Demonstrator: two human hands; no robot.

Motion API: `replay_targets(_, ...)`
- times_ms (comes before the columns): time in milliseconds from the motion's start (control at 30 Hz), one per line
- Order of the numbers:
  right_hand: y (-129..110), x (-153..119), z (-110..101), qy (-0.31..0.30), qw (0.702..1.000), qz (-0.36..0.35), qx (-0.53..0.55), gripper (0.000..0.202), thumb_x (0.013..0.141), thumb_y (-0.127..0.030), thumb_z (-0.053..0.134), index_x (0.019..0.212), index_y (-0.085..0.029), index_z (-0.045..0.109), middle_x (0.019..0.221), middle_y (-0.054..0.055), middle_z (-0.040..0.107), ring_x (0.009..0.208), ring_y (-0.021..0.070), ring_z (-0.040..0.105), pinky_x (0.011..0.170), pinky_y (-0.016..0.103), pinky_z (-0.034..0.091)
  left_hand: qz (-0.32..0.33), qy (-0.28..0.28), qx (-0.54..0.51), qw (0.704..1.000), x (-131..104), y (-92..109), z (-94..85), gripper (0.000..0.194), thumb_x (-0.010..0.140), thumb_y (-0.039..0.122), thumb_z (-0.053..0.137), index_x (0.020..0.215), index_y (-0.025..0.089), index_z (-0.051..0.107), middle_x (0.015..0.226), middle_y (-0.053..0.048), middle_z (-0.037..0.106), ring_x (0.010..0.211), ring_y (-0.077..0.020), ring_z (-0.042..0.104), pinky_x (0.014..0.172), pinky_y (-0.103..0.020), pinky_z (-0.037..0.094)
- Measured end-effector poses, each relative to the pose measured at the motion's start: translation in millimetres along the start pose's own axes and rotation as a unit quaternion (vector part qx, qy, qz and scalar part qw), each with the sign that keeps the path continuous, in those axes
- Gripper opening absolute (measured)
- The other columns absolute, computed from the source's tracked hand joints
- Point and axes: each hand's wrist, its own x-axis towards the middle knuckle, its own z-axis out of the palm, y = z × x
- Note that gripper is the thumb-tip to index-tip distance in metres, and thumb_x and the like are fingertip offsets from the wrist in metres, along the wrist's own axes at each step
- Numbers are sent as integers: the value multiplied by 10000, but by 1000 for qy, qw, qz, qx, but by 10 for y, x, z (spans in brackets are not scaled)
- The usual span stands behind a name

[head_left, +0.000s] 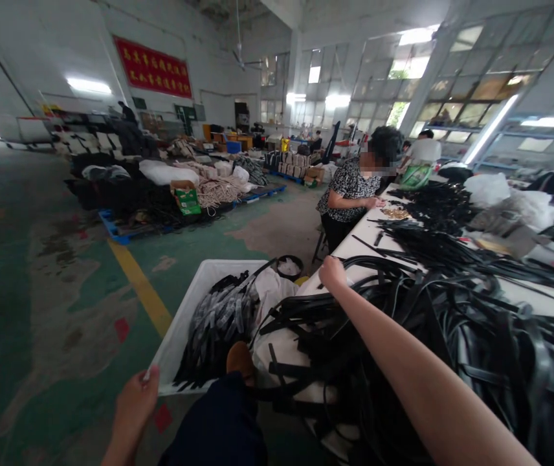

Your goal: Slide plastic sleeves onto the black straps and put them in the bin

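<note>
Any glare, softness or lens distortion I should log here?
Head view: a tube light and window panes blow out to white; the red banner has soft lettering; wide-angle stretch seems to enlarge the right forearm; black straps lose detail in shadow.

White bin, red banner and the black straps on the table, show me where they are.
White bin point(186, 320), head view, on its left wall.
Red banner point(153, 68), head view, near its middle.
Black straps point(439, 307), head view, on the pile's middle.
</note>
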Motion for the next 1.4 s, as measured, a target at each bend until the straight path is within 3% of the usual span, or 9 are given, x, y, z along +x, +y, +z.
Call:
replay_targets(167, 735, 62, -481, 45, 991, 34, -118, 355, 925, -331, 608, 1235, -164, 559, 1274, 100, 558, 1098, 251, 581, 913, 471, 501, 19, -108, -130, 985, -108, 415, 61, 589, 690, 599, 567, 1060, 142, 598, 1007, -155, 706, 912, -336, 699, 744, -384, 556)
replay_targets(367, 853, 93, -563, 93, 990, 32, -97, 334, 934, -339, 597, 1214, -160, 568, 1212, 91, 591, 1020, 224, 615, 857, 432, 532, 87, -192, -233, 949, -711, 1141, 76, 614, 689, 643, 641, 1067, 158, 629, 1063, -126, 705, 992, -297, 689, 835, -361, 556)
replay_targets(500, 1036, -17, -961, 185, 983, 16, -3, 257, 936, -352, 592, 1100, -156, 624, 1120, 64, 636, 958, 203, 633, 830, 395, 538, 145, -241, -218, 935, -1011, 1492, 25, 599, 702, 619, 667, 1089, 164, 631, 1092, -126, 709, 1010, -295, 680, 883, -370, 531)
replay_targets(800, 1812, -1355, -2024, 437, 854, -38, 280, 488, 640, -562, 772, 844, -134, 655, 772, 35, 672, 625, 152, 626, 569, 274, 507, 198, -342, -217, 893, -1482, 2061, 187, 499, 825, 524, 602, 1163, 158, 583, 1036, -110, 712, 992, -266, 675, 832, -333, 536)
replay_targets(900, 1888, -2015, -1958, 444, 851, -79, 269, 372, 655, -482, 798, 813, -169, 673, 783, 33, 680, 621, 156, 619, 564, 282, 506, 228, -341, -212, 887, -1668, 2224, 285, 428, 830, 480, 615, 1115, 162, 609, 1057, -114, 694, 975, -260, 670, 811, -334, 550)
replay_targets(1000, 1919, -2586, -1584, 333, 910, -233, 79, 26, 803, -240, 703, 788, -219, 698, 813, 31, 702, 766, 197, 646, 712, 329, 533, 299, -328, -218, 869, -1939, 2343, 376, 301, 870, 398, 595, 1074, 180, 631, 1118, -110, 658, 988, -229, 656, 862, -337, 546)
replay_targets(1133, 1973, -2933, -1035, 172, 877, -441, -87, 258, 852, -63, 532, 926, -233, 713, 774, 28, 719, 748, 190, 644, 660, 291, 558, 471, -348, -177, 791, -2387, 2454, 502, 271, 895, 234, 594, 1166, 242, 604, 1196, -74, 608, 991, -176, 632, 898, -308, 536)
replay_targets(1267, 1938, -2947, -939, 203, 884, -421, -19, 199, 840, -42, 587, 890, -206, 688, 718, 31, 690, 691, 178, 611, 607, 285, 545, 636, -361, -68, 679, -2780, 2595, 723, 514, 885, 93, 578, 1354, 280, 488, 1357, -48, 558, 1200, -204, 532, 1036, -351, 460)
replay_targets(1400, 1813, -2964, -1055, 210, 893, -395, 49, 190, 818, -39, 641, 875, -213, 687, 709, 26, 680, 708, 182, 595, 609, 297, 541, 692, -308, -92, 646, -2990, 2695, 1037, 332, 955, 148, 481, 1271, 202, 565, 1248, -62, 648, 1057, -189, 591, 916, -307, 520)
